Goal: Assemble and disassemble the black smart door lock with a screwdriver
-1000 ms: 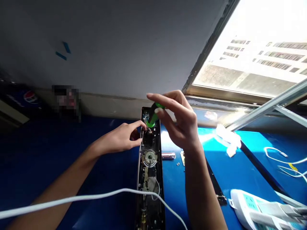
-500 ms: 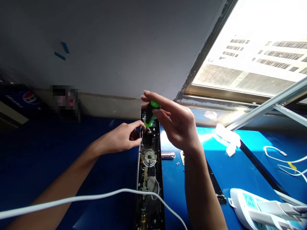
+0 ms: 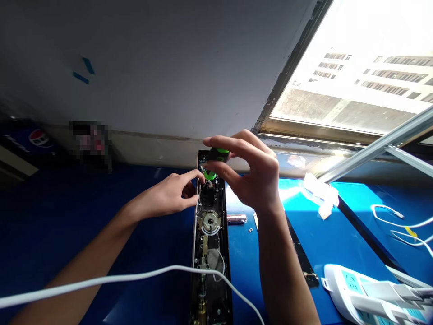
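A: What do we hold?
B: Our half-curled right hand (image 3: 255, 176) grips one black-and-green screwdriver (image 3: 217, 155). Our left hand (image 3: 169, 194), thumb and forefinger parted, meets one long, open, black metal housing (image 3: 213, 242) at its eleven-o'clock edge; whether it grips anything we cannot tell.
A: Where is the housing?
B: At our six o'clock, with two tiny silvery pieces (image 3: 250, 230) at its three o'clock.

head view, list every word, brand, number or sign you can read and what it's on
No word or number reads for certain.
Blue item at far left: slanted white lettering, too blurred to quote; its round red, white and blue emblem looks like the Pepsi logo.
Circuit board in the open black device: tiny pale marks, too small to read.
Power strip: no readable lettering.
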Demonstrator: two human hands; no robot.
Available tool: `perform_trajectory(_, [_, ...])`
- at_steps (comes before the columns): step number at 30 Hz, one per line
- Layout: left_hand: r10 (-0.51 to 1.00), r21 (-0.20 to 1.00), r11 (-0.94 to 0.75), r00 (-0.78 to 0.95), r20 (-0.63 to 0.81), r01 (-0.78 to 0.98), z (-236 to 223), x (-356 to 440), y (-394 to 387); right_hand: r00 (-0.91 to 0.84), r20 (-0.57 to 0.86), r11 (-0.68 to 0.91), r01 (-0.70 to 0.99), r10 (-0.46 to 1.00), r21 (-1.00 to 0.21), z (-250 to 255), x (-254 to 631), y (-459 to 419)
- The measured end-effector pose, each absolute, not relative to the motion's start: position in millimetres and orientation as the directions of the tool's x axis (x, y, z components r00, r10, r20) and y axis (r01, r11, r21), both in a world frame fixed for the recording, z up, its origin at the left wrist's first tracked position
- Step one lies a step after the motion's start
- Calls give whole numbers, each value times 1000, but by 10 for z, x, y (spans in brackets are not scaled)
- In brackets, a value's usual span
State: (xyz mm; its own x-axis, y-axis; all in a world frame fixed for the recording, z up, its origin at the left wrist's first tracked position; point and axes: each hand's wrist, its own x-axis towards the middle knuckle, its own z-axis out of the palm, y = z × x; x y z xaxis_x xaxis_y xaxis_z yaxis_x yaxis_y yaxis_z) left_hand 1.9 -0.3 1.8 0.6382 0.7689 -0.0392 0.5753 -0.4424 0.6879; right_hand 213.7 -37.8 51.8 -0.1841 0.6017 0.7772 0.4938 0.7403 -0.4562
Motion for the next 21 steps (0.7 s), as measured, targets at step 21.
perform_trajectory(21, [768,688,-455,641,-19,566,57,50,-40,-373,621,725,369,689,-582,626,2121,-479])
